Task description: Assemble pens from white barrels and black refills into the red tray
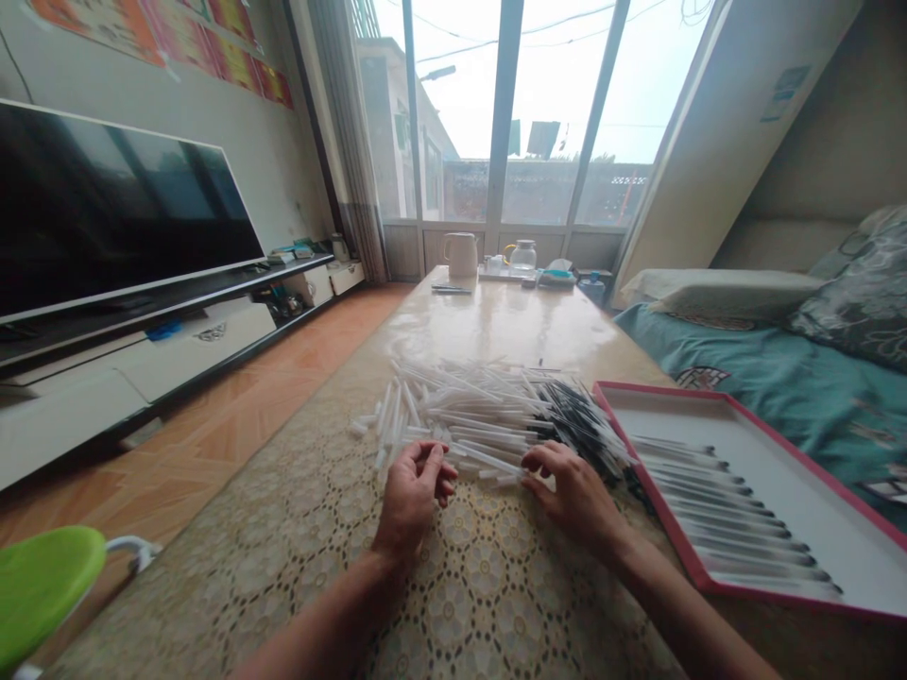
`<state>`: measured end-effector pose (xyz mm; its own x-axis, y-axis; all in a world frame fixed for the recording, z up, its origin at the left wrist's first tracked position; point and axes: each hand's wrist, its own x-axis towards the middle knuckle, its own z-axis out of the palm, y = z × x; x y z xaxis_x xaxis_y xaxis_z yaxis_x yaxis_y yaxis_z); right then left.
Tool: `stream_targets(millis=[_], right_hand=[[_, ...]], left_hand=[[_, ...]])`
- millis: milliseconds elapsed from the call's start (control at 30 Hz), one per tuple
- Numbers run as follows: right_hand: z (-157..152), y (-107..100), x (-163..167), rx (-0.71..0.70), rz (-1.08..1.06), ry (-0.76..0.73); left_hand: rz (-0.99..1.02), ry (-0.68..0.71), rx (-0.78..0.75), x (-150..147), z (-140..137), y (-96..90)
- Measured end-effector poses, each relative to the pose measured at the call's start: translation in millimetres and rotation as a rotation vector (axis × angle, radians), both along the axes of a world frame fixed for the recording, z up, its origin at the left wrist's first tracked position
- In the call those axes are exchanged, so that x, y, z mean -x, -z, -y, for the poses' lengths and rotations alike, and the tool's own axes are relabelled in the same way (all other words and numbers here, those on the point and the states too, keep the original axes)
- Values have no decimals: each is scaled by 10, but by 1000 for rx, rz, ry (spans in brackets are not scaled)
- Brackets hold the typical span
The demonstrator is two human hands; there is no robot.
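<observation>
Loose translucent white tubes (482,416) lie heaped on the patterned tablecloth. My left hand (418,486) is at the near left edge of this heap, its fingers curled in and the thumb against the index finger. Whatever may be between them is hidden. At the heap's near right side, my right hand (571,486) has thumb and index finger closed around the end of a white tube (488,458). Thin black sticks (577,425) form a bundle just beyond that hand. To the right, a pink-rimmed box (729,401) holds a row of clear tubes with dark tips (758,519).
A kettle (463,255), a glass jug (522,255) and a tissue pack (557,274) stand at the table's far end. A green stool (49,586) is at lower left. The sofa (751,349) runs along the right, a TV (120,208) on the left.
</observation>
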<state>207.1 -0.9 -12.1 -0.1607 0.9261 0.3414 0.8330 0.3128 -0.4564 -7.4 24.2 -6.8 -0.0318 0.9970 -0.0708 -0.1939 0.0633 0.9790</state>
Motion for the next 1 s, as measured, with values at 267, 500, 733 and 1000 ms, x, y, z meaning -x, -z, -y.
stream_targets(millis=[267,500,733,1000], right_hand=[[137,-146,-49,-33,-126,2],[258,-262,187,-72,-198,-94],[148,-201,-57,-114,-50,54],[104,-85,-493,-97,479,537]], left_hand=[[-331,48,-315,-50,152,-47],[57,346,25,-92,147,-22],[300,319,157,-61,103,1],[391,225,218,-44,87,-16]])
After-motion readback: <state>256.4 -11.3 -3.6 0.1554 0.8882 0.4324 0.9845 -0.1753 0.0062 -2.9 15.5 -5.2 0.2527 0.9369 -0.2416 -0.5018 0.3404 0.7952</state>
